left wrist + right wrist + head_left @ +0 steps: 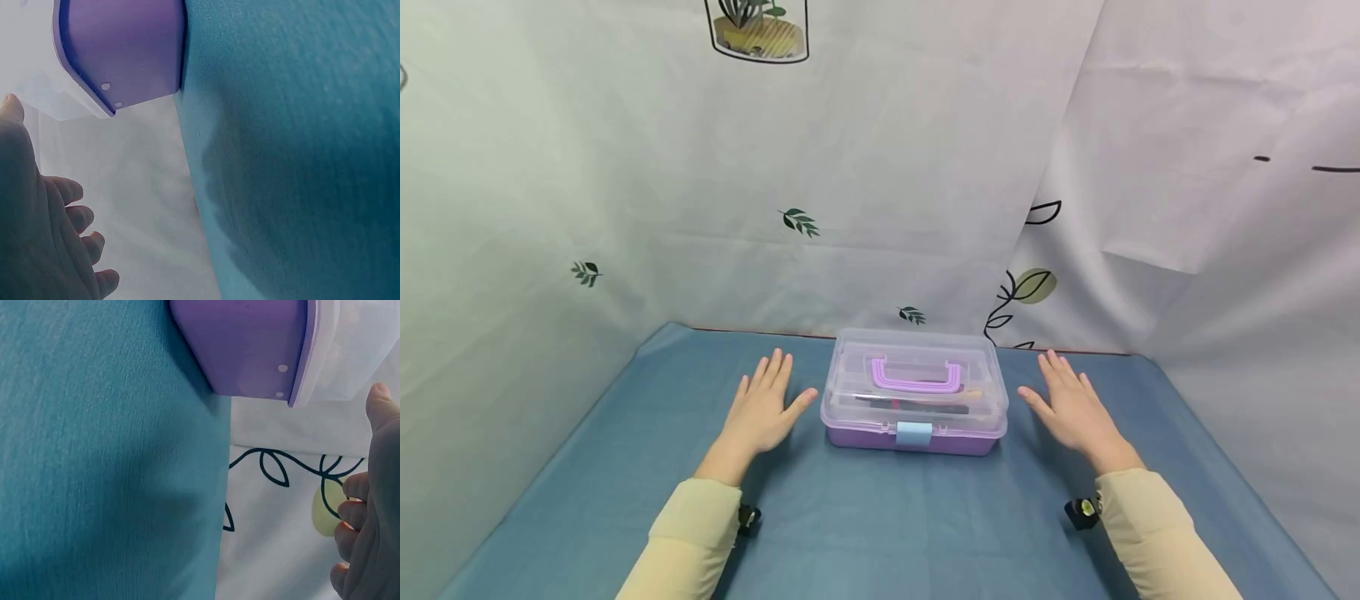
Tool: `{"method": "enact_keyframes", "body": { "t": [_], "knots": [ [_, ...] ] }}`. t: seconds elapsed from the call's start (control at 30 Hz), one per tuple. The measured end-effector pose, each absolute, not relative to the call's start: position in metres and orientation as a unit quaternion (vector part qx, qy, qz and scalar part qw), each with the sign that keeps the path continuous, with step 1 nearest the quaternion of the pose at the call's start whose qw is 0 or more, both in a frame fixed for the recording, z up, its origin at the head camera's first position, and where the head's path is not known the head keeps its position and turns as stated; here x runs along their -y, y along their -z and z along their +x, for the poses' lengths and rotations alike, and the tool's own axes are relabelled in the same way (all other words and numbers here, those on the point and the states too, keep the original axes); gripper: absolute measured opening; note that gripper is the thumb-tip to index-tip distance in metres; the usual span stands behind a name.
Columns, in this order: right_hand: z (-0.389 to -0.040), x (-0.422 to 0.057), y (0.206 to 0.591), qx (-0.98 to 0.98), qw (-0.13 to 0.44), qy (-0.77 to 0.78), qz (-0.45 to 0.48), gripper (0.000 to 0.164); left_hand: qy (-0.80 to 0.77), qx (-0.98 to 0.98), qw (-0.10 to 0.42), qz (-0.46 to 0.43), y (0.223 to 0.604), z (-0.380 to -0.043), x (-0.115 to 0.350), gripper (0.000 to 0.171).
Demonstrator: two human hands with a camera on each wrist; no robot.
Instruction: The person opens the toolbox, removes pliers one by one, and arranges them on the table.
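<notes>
A purple storage box (865,438) with a clear lid (850,367) stands on the blue cloth, its lid down. On the lid lies a purple carry handle (917,385), and a light blue latch (913,433) sits at the front. Through the lid, several slim items show, dark and tan. My left hand (762,412) is held out to the left of the box, fingers straight and thumb toward it. To the right, my right hand (1075,412) mirrors it, palm down. Neither hand holds anything; both wrist views show the box's purple side (125,50) beyond the thumb.
Blue cloth (865,533) covers the table. Behind it and on both sides hang pale curtains (887,167) with leaf prints, close behind the box. A small dark device (1082,513) is worn at the right wrist, and another (748,518) at the left.
</notes>
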State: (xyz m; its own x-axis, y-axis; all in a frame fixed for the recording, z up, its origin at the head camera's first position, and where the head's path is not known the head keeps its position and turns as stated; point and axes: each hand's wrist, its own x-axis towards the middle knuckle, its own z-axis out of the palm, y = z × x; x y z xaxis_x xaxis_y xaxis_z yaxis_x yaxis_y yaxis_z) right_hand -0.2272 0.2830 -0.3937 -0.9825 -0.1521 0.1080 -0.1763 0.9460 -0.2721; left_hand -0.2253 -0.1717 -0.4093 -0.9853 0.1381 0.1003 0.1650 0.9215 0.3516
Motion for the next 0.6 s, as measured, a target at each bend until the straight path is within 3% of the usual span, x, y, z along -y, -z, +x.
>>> {"method": "enact_keyframes", "body": {
  "t": [0.6],
  "knots": [
    [-0.230,-0.269,0.387,0.979,0.048,-0.173,0.101,0.082,0.218,0.972,0.044,-0.076,0.409,-0.227,0.165,0.086]
  ]
}}
